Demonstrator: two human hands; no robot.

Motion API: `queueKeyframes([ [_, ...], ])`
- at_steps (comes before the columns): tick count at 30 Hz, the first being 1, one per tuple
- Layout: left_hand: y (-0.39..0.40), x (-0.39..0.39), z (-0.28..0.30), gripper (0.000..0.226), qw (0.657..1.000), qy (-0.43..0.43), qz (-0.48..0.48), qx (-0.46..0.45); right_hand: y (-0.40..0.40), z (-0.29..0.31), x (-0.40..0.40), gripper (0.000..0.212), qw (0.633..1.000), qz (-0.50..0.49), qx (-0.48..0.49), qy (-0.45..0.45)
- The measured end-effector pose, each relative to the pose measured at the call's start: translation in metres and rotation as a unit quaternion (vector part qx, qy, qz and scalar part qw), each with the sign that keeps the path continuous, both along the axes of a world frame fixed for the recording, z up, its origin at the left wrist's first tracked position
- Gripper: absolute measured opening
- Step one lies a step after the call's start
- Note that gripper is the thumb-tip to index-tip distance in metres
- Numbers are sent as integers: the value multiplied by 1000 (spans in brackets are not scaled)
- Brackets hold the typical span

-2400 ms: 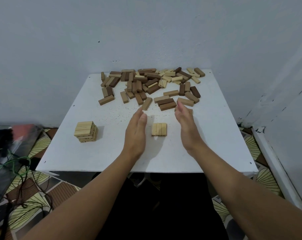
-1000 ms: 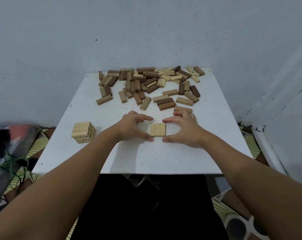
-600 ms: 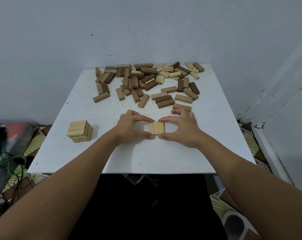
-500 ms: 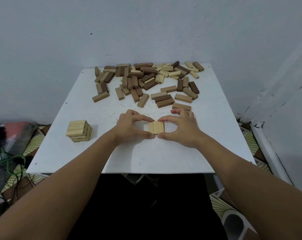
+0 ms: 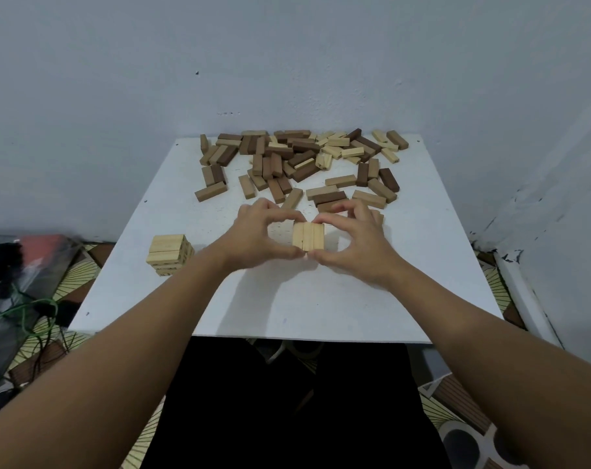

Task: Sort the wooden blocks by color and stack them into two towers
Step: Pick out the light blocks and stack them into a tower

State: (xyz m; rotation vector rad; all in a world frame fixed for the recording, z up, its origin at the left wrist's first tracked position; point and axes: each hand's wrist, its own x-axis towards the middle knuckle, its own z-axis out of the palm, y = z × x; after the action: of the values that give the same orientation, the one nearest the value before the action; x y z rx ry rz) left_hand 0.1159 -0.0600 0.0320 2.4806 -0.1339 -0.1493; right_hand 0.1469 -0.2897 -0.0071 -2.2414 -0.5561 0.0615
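Observation:
Three light wooden blocks [image 5: 308, 235] lie side by side as one flat row in the middle of the white table [image 5: 422, 265]. My left hand [image 5: 253, 236] pinches the row from its left, thumb at the near end and forefinger at the far end. My right hand [image 5: 355, 242] pinches it the same way from the right. A short tower of light blocks [image 5: 169, 253] stands at the table's near left. A loose pile of light, mid-brown and dark brown blocks [image 5: 297, 160] covers the far part of the table.
A grey wall rises right behind the pile and along the right side. Left of the table, on the patterned floor, lie a dark bag [image 5: 23, 265] and green cables [image 5: 33, 309]. The table's front edge is near my body.
My hands came down from upright beside the three-block row and closed in on it from both sides. They now pinch it at both ends. The tower and pile stay put.

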Motion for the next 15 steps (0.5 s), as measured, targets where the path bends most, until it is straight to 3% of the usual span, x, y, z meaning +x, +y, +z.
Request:
queueKeyframes([
  [4, 39, -9, 49, 53, 998, -47, -1, 33, 38, 33, 3, 51, 996, 26, 57, -65],
  [8, 95, -31, 82, 52, 997, -38, 24, 70, 99, 56, -4, 45, 991, 65, 83, -78],
  [15, 174, -59, 62, 53, 994, 13, 82, 69, 180, 41, -21, 47, 991, 106, 73, -48],
])
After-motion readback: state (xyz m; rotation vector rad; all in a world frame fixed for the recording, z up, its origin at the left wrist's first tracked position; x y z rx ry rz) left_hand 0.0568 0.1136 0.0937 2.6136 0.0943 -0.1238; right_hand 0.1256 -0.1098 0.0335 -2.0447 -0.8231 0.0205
